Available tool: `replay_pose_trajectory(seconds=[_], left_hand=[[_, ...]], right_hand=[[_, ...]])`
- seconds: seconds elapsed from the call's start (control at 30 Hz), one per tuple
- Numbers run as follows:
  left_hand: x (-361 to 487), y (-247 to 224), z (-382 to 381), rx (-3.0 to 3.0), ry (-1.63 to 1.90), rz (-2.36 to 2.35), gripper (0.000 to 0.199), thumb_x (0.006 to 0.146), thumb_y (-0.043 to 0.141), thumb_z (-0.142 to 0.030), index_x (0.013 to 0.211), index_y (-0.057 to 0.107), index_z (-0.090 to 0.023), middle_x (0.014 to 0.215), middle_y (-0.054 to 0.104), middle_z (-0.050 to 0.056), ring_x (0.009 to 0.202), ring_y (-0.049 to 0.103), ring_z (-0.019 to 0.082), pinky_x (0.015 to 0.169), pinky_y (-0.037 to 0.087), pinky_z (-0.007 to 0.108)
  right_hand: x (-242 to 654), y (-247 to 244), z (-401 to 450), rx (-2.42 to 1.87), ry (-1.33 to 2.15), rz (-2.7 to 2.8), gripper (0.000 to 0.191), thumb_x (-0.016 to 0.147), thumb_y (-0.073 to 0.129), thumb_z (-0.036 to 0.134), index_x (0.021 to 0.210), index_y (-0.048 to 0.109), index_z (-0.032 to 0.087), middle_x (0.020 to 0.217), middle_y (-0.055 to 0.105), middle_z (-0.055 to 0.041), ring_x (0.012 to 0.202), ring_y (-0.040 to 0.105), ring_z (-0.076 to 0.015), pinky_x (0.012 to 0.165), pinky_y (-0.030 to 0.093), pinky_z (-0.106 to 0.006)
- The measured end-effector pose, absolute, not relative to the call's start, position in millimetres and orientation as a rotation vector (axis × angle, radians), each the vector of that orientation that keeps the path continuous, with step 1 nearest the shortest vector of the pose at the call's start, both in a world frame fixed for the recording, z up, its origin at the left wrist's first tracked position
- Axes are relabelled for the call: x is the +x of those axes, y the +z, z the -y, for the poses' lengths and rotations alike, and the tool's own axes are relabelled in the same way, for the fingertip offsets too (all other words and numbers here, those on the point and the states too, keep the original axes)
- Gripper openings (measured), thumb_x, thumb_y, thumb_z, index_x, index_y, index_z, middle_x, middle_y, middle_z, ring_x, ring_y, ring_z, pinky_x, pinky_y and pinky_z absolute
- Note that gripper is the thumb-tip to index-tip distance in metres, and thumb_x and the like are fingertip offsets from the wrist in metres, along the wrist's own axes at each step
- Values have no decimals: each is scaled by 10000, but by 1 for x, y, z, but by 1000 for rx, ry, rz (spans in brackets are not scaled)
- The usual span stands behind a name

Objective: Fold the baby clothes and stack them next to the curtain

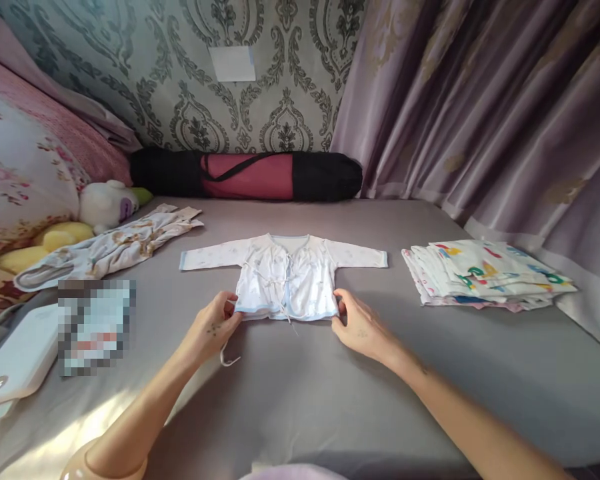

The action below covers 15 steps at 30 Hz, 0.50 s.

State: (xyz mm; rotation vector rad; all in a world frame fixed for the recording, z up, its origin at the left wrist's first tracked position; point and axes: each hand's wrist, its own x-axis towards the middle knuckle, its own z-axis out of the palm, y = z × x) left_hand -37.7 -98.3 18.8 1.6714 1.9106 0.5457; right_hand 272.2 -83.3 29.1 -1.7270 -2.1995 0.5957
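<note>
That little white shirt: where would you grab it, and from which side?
Probably at both lower corners, coming from the near side. The shirt lies spread flat with its blue-edged hem nearest, and the left hand and right hand are pinching those corners.

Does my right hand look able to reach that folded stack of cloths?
Probably yes: only grey sheet lies between the folded stack and the right hand, which would first need to release the white shirt.

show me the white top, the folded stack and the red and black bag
White top (304, 281): head view, on its front
Folded stack (490, 272): head view, topmost cloth
Red and black bag (251, 182): head view, red middle panel
</note>
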Motion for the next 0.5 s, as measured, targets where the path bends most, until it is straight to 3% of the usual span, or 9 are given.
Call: replay_pose_trajectory(seconds=[0.2, 0.5], left_hand=[[-31, 17, 99, 1881, 409, -2090, 282, 836, 378, -292, 1103, 449, -241, 745, 601, -15, 667, 570, 183, 603, 387, 259], [-58, 26, 99, 2310, -46, -1917, 259, 925, 328, -287, 1143, 460, -245, 979, 653, 69, 928, 611, 246, 701, 419, 304]], right_hand=[[258, 22, 83, -1942, 276, 2310, 388, 852, 427, 140, 1237, 450, 176, 995, 690, -89, 863, 650, -231, 631, 327, -293], [262, 39, 86, -2043, 175, 2480, 291, 860, 395, 61, 1105, 482, 191, 921, 674, -76, 790, 651, -228, 591, 306, -293]])
